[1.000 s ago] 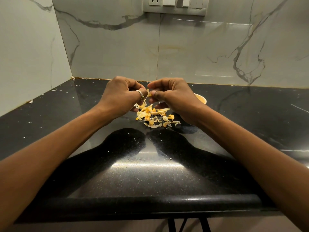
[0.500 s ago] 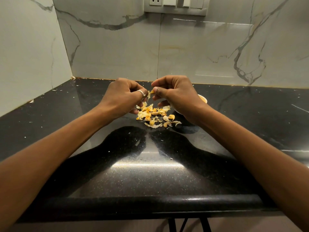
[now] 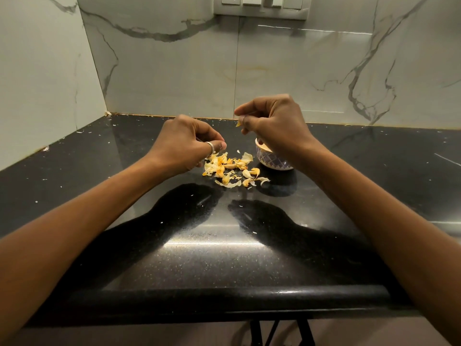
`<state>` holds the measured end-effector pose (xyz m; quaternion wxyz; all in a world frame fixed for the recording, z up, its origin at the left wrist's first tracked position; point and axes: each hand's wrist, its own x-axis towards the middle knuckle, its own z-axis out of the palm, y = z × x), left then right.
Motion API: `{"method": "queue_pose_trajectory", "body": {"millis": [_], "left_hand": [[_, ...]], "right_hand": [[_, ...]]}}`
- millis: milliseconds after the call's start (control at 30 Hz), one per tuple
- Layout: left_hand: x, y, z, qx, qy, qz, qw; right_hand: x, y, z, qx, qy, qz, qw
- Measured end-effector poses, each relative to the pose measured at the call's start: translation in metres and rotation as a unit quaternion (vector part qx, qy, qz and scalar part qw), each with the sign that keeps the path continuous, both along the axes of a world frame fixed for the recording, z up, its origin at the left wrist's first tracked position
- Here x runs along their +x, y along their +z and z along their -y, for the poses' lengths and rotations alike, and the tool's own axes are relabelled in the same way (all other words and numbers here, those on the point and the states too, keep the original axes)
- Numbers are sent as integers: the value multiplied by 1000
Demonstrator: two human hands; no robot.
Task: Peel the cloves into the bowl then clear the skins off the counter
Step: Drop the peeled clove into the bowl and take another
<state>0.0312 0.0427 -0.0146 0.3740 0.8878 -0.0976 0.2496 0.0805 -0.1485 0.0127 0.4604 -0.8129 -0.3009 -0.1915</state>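
Observation:
A pile of garlic cloves and papery skins (image 3: pixel 230 168) lies on the black counter (image 3: pixel 224 258). My left hand (image 3: pixel 189 143), with a ring on it, hovers at the pile's left edge, fingers curled and thumb against the forefinger; whatever it holds is hidden. My right hand (image 3: pixel 272 118) is raised above the small patterned bowl (image 3: pixel 270 164) and pinches a small yellowish garlic piece (image 3: pixel 238 124) at its fingertips. My right wrist hides part of the bowl.
Marble-look walls close the counter at the back and left. A switch and socket panel (image 3: pixel 260 7) sits high on the back wall. Tiny skin flecks (image 3: pixel 79 131) dot the counter's left side. The rounded front edge (image 3: pixel 224 295) runs below my forearms.
My hands have parted. The right hand has risen up and to the right with the garlic piece, uncovering the bowl; the left hand has dropped toward the pile.

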Motion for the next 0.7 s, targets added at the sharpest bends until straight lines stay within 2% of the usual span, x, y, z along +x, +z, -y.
{"method": "queue_pose_trajectory", "body": {"millis": [200, 300, 500, 600, 700], "left_hand": [[0, -1, 0, 51, -4, 20, 999], [0, -1, 1, 55, 13, 31, 998], [-4, 2, 4, 88, 27, 43, 995], [-4, 3, 1, 100, 42, 57, 993], [-3, 3, -2, 118, 56, 67, 989]], "right_hand": [[3, 24, 23, -156, -104, 107, 976], [4, 29, 34, -224, -160, 94, 957], [10, 22, 35, -384, -200, -13, 901], [9, 21, 34, -390, -199, -5, 899], [6, 19, 28, -334, -163, 74, 925]]}}
